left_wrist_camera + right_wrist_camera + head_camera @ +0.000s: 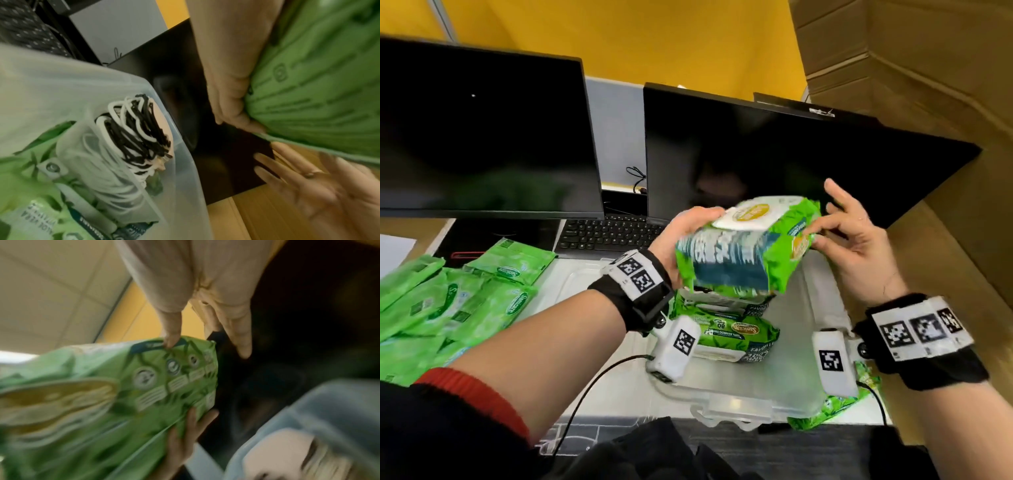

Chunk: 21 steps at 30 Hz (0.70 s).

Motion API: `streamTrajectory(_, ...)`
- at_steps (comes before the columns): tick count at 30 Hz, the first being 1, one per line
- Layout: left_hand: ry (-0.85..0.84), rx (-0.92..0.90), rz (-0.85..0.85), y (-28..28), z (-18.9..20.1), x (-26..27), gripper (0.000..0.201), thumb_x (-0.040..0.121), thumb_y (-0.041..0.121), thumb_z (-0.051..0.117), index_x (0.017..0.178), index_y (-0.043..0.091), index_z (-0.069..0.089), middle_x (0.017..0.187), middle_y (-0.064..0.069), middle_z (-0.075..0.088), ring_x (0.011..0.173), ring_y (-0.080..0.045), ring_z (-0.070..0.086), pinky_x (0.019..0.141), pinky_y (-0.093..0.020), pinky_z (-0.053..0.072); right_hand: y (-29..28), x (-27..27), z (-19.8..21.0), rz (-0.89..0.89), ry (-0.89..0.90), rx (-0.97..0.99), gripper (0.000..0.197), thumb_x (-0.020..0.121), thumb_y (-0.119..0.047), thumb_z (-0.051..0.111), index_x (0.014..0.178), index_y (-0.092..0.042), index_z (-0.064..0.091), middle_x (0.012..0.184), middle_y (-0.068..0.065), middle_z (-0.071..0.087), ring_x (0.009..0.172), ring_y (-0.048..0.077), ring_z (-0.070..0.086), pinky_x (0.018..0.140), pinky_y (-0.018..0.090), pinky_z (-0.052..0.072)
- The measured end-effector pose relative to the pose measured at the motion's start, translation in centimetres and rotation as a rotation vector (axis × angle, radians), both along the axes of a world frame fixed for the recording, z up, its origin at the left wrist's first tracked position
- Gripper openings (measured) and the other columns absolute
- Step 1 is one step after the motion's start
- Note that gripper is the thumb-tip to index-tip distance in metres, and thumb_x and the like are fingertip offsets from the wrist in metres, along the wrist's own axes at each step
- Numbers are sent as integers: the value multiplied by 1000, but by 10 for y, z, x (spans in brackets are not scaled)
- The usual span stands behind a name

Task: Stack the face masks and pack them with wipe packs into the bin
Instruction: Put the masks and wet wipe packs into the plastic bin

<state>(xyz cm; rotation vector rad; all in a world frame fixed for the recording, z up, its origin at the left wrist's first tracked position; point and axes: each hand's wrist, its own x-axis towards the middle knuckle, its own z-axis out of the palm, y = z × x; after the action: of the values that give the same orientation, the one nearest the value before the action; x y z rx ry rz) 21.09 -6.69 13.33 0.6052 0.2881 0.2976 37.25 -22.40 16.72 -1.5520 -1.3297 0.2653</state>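
My left hand (683, 236) grips a green wipe pack (739, 253) by its left end and holds it tilted in the air above the clear plastic bin (808, 394). My right hand (849, 236) is at the pack's right end with fingers spread, and a fingertip (170, 340) touches the pack (102, 402). Two more wipe packs (736, 332) lie inside the bin. In the left wrist view a stack of face masks (133, 129) with black and white ear loops stands against the bin wall (185, 170).
Several small green sachets (465, 301) are spread over the desk at left. Another green pack (835, 407) lies by the bin's right front corner. Two dark monitors (774, 164) and a keyboard (606, 233) stand behind. Cardboard boxes (928, 68) rise at right.
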Motion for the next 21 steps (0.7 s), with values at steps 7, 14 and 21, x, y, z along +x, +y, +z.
streamTrajectory(7,-66,274,233,-2,-6,-12,97,61,-15,61,139,34,31,110,1,64,86,-17,68,70,-35,58,23,-38,5,-25,853,-18,32,99,-13,29,129,-20,37,85,-7,69,73,9,65,60,25,54)
streamTrajectory(14,-12,554,170,-5,-5,-26,79,55,2,79,122,22,43,112,-4,64,100,-19,65,80,-35,55,40,-62,16,250,704,-302,48,75,-1,60,122,-6,52,115,14,66,100,27,66,75,33,56)
streamTrajectory(21,81,769,77,-2,5,-58,76,66,44,75,128,25,36,120,16,59,112,-1,56,90,-19,46,45,-67,21,231,542,-413,59,54,16,72,110,3,60,103,18,69,92,29,68,74,38,58)
